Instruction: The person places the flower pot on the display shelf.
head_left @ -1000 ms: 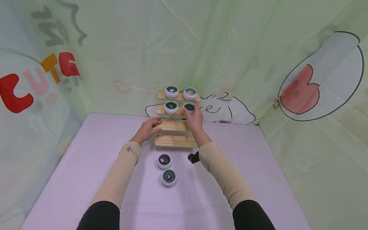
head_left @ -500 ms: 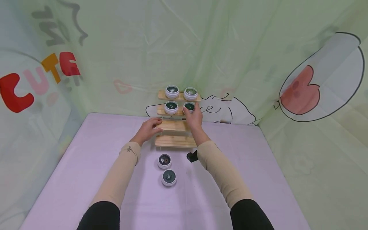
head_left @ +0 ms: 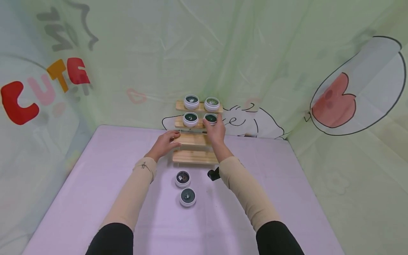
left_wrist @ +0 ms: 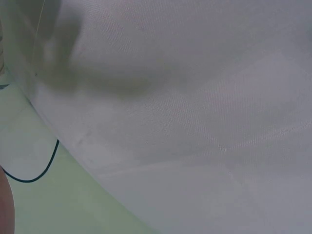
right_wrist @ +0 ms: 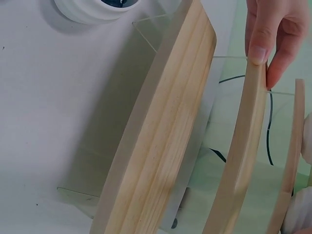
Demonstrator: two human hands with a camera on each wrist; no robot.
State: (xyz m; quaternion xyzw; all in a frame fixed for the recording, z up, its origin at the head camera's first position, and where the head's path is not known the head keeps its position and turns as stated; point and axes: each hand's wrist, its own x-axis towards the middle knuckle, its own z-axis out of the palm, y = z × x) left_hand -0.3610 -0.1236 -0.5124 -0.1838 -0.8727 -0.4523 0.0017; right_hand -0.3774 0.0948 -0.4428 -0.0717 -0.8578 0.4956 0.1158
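A tiered wooden display rack (head_left: 195, 156) stands at the back of the table, its pale shelves joined by clear supports. My left hand (head_left: 163, 145) pinches the left end of its second shelf from the bottom; the right wrist view shows the thumb on that shelf's end. My right hand (head_left: 215, 131) holds a small round white jar (head_left: 210, 118) with a dark green top between thumb and fingers, at the right of the shelf above. Beside it sits a similar jar (head_left: 190, 119). On the top shelf are a left jar (head_left: 191, 102) and a right jar (head_left: 211, 103).
In front of the rack, a jar with a dark, patterned top (head_left: 182, 179) and a dark green-topped jar (head_left: 188, 197) stand on the lilac tablecloth (head_left: 127, 226). A printed curtain (head_left: 153, 63) hangs right behind the rack. A small black piece (head_left: 213, 174) juts out by the right sleeve.
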